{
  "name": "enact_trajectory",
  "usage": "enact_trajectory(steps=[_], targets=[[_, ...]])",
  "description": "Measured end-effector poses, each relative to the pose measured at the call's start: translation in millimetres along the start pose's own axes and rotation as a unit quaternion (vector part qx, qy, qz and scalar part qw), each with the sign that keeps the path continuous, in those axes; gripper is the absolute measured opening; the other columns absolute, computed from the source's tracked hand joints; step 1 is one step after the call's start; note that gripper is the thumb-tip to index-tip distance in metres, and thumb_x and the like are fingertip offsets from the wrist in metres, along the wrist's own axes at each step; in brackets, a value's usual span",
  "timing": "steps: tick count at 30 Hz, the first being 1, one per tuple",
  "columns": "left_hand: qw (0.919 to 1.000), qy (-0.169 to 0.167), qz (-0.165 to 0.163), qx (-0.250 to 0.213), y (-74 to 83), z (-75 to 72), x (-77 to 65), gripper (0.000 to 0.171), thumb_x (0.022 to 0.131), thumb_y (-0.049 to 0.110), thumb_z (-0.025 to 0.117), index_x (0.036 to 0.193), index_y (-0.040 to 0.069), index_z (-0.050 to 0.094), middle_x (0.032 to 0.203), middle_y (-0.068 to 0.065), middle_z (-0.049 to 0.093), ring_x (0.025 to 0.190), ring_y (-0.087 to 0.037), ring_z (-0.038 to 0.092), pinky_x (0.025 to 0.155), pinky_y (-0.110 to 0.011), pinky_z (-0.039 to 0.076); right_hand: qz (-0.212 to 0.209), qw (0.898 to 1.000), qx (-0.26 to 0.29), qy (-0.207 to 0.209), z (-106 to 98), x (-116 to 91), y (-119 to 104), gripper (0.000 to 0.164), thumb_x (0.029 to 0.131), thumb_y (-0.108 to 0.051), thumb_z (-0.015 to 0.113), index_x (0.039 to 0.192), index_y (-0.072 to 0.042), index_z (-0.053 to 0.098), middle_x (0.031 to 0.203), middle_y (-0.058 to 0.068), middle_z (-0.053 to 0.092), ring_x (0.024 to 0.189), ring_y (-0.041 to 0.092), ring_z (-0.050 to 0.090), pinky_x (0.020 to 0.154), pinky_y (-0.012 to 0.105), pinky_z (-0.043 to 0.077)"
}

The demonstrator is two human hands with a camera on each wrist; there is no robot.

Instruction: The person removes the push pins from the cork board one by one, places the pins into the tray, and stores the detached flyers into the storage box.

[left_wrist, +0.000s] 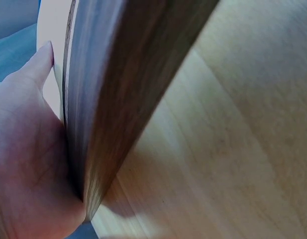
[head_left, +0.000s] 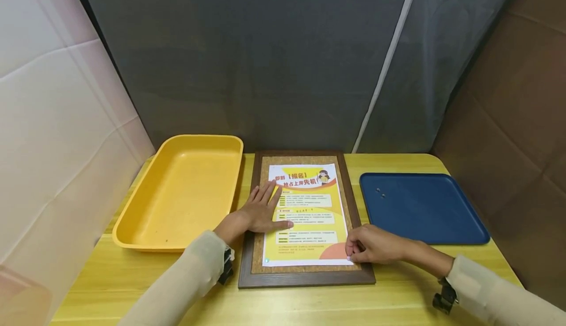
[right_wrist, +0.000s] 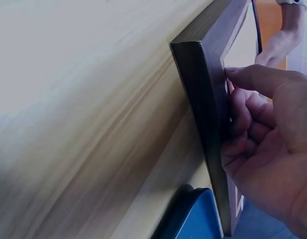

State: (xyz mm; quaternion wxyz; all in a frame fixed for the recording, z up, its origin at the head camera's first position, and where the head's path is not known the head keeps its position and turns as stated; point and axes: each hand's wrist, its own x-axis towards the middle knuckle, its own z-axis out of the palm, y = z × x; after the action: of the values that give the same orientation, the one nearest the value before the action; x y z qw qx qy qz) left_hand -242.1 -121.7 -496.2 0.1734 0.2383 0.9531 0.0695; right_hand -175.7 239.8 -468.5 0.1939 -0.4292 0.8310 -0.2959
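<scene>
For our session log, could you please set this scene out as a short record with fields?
left hand: spread on the yellow-and-white printed paper sheet
right hand: fingers curled at the sheet's lower right corner; anything pinched is too small to tell
sheet: on the rectangular cork board with dark brown frame
left of board: deep yellow rectangular tray
right of board: flat dark blue rectangular tray, bearing tiny shiny pieces
surface: yellowish wood-grain table
</scene>
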Motion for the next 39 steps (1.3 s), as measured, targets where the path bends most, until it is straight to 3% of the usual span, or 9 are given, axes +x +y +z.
enact_trajectory(steps=[9, 27, 34, 39], targets=[[1.0, -0.006, -0.006, 0.002, 4.0, -0.3, -1.6, 0.117, 0.095, 0.084, 0.043, 0.169, 0.012, -0.011, 0.175, -0.012, -0.021, 0.162, -0.031, -0.019, 0.129, -0.056, -0.011, 0.007, 1.0, 0.015, -0.02, -1.1, 0.6, 1.9, 0.013, 0.098, -0.015, 0.077, 0.087, -0.02, 0.071, 0.074, -0.017, 0.058, 0.064, -0.006, 0.049, 0.059, 0.017, 0.045], [1.0, -0.003, -0.003, 0.003, 3.2, -0.8, -1.2, 0.117, 0.095, 0.084, 0.043, 0.169, 0.011, -0.011, 0.175, -0.012, -0.021, 0.162, -0.032, -0.018, 0.129, -0.056, -0.011, -0.013, 0.999, 0.051, -0.013, -2.0, 0.2, 3.8, 0.01, 0.098, -0.014, 0.077, 0.089, -0.017, 0.074, 0.074, -0.014, 0.059, 0.064, -0.005, 0.049, 0.059, 0.017, 0.045], [1.0, -0.006, -0.003, 0.001, 3.0, -1.6, -1.5, 0.118, 0.095, 0.085, 0.043, 0.169, 0.012, -0.012, 0.175, -0.012, -0.021, 0.162, -0.032, -0.018, 0.129, -0.056, -0.011, -0.013, 0.993, 0.115, -0.027, -2.2, -2.7, 8.1, 0.008, 0.099, -0.012, 0.076, 0.091, -0.012, 0.074, 0.076, -0.015, 0.058, 0.065, -0.004, 0.048, 0.058, 0.015, 0.041], [1.0, -0.005, -0.003, 0.0, 0.8, -0.6, -0.1, 0.118, 0.094, 0.086, 0.043, 0.169, 0.012, -0.011, 0.175, -0.013, -0.021, 0.162, -0.032, -0.018, 0.129, -0.057, -0.01, -0.028, 0.992, 0.123, -0.002, -0.7, -5.4, 12.4, 0.006, 0.098, -0.012, 0.077, 0.092, -0.012, 0.075, 0.076, -0.011, 0.06, 0.065, -0.004, 0.047, 0.058, 0.015, 0.04]])
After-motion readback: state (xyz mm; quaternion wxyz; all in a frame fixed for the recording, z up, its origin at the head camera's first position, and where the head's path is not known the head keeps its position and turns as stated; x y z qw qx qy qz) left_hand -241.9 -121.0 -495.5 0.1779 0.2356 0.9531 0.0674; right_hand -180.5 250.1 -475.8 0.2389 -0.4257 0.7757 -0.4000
